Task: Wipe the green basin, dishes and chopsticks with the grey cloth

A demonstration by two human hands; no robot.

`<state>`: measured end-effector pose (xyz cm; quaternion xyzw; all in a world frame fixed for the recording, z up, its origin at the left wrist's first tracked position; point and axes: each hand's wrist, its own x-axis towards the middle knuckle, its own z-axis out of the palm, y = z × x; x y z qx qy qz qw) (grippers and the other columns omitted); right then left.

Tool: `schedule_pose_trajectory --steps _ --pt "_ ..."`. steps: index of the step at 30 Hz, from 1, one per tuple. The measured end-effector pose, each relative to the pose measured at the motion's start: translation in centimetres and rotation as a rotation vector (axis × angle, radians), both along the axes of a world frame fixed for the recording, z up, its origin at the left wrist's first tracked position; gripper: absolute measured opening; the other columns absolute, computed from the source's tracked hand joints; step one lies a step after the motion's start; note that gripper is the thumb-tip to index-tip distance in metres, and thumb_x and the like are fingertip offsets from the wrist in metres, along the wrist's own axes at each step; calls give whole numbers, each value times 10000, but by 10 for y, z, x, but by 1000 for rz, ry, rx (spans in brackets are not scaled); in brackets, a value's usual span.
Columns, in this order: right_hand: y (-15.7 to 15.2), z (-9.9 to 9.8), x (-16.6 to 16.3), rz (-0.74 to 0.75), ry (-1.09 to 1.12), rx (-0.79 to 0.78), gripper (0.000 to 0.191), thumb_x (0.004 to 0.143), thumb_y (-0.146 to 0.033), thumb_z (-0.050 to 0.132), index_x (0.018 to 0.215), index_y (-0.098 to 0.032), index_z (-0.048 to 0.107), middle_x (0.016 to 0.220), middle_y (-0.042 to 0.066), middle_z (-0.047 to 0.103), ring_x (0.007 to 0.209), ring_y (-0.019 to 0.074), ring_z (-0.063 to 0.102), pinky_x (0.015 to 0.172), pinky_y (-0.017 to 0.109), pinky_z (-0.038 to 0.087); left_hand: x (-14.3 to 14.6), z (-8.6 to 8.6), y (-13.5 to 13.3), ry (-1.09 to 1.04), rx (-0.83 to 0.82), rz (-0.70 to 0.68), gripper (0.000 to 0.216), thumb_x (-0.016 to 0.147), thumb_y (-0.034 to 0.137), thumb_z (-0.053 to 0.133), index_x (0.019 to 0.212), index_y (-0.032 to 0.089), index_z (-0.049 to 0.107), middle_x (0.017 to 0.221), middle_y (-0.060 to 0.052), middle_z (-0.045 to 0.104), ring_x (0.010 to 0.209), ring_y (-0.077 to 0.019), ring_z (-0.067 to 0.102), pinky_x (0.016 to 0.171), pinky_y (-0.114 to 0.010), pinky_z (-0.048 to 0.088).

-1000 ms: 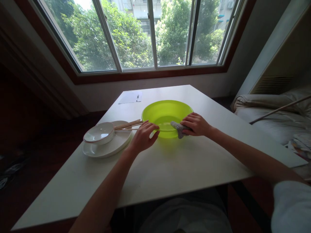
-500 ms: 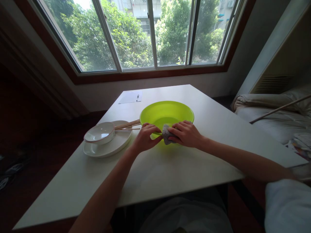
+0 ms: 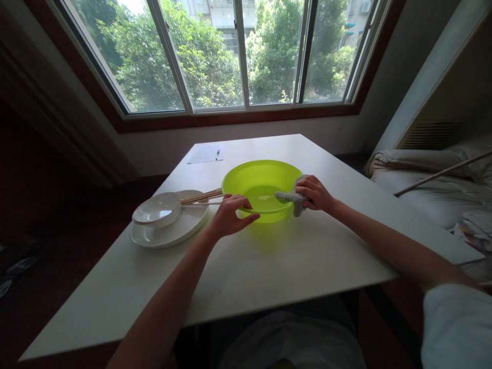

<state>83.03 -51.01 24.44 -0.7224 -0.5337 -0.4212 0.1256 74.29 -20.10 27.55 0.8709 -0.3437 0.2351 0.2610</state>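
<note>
A lime-green plastic basin (image 3: 265, 171) stands on the white table in front of me. My left hand (image 3: 231, 215) grips its near-left rim, thumb outside and fingers over the inside. At the right side of the rim, my right hand (image 3: 315, 192) is closed on a grey cloth (image 3: 289, 197), which drapes over the edge both inside and outside the basin. Left of the basin, a white bowl (image 3: 157, 209) with a thin reddish rim rests on a large white plate (image 3: 180, 233). Several wooden chopsticks (image 3: 202, 197) lie across the plate toward the basin.
The white table (image 3: 292, 261) spans the space before me. A sheet of paper (image 3: 203, 154) with a pen (image 3: 218, 154) on it lies at its far left corner. Beyond is a window (image 3: 238, 56); a pale cushioned seat (image 3: 418, 179) with a stick across it stands at right.
My right hand has slid the cloth along the basin's rim, from the near side beside my left hand round to the right. My left hand stays on the rim.
</note>
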Motion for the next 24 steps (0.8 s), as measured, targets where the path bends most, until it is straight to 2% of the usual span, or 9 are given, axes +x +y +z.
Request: schedule_pose_trajectory --steps 5,10,14,19,24 --pt "-19 -16 28 -22 90 101 440 932 -500 270 1127 -215 542 1112 137 574 1080 272 524 889 476 463 -2 -1 -1 -5 11 35 279 773 431 633 685 183 540 695 2 652 662 -148 583 705 -327 336" --pt "-22 -14 28 -11 130 81 422 926 -488 310 1164 -223 537 1146 131 569 1146 278 502 937 488 456 -2 -2 -1 2 1 24 297 785 445 623 679 182 535 688 1 643 665 -149 578 697 -323 333" --pt "-17 -7 19 -5 70 53 444 932 -504 281 1098 -213 572 1065 119 602 1073 267 534 916 477 454 -1 -2 -1 15 20 22 300 802 449 601 682 184 527 697 -6 641 674 -151 572 701 -323 338" --pt "2 -4 -1 36 44 65 495 932 -529 241 948 -179 590 863 104 623 857 238 556 855 459 445 -2 0 -2 37 51 30 318 814 470 575 681 186 521 697 -11 643 667 -152 563 703 -325 341" --pt "29 -5 -38 -124 20 129 418 912 -502 346 895 -183 615 773 81 626 766 227 512 747 400 393 -3 -1 -4 6 88 53 320 830 467 550 679 187 515 683 -11 634 659 -159 551 705 -332 336"
